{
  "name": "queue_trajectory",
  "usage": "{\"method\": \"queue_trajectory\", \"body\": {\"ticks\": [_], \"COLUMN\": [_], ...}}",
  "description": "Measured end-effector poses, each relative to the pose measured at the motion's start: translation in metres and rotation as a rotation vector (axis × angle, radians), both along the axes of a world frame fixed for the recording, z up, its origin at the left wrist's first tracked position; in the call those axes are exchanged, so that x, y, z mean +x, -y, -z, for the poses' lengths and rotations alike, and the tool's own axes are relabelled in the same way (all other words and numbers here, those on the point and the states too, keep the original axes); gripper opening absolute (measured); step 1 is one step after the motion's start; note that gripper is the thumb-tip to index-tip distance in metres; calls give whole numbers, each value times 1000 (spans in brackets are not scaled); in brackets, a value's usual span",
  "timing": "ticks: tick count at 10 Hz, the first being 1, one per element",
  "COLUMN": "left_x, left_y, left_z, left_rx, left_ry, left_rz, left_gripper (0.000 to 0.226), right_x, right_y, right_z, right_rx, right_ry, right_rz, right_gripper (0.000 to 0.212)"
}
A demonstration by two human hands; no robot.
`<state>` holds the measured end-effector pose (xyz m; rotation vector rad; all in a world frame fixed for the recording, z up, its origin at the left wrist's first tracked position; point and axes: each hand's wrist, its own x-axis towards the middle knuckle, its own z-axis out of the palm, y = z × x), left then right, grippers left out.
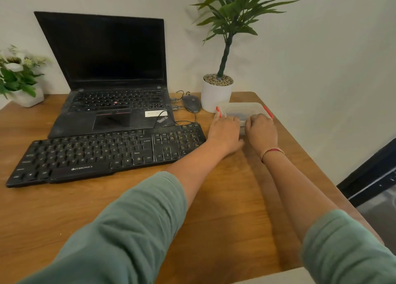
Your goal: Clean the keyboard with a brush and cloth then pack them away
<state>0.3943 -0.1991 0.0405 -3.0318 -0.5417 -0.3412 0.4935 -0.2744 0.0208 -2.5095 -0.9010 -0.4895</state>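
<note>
As my left hand [225,129] presses flat on the clear box [242,108] and fingers of my right hand [261,129] curl over its rim, I'd work both red clips [267,110] evenly.

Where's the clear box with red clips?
Head view: the box sits far right on the desk, by the white plant pot, left hand and right hand touching it.

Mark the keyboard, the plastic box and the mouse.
keyboard [102,153]: head view, on the letter keys.
plastic box [242,107]: head view, on the clear lid.
mouse [191,103]: head view, on its top shell.
</note>
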Motion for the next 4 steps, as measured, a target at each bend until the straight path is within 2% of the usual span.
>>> {"method": "queue_trajectory", "body": {"ticks": [1, 2, 3, 4], "left_x": [-4, -21, -47, -76], "left_y": [-3, -5, -4, -5], "left_z": [-14, -22, -17, -6], "left_rx": [69, 43, 4, 4], "left_ry": [-94, -11, 149, 201], "left_rz": [23, 33, 26, -19], "left_gripper": [55, 57, 50, 50], "right_x": [-1, -13, -27, -52], "right_y": [1, 7, 12, 6], "right_z": [-3, -6, -4, -9], "right_rx": [-37, -47, 10, 57], "right_ry": [-7, 21, 48, 4], "right_rz": [-10, -38, -55, -89], "right_gripper": [36, 32, 39, 43]}}
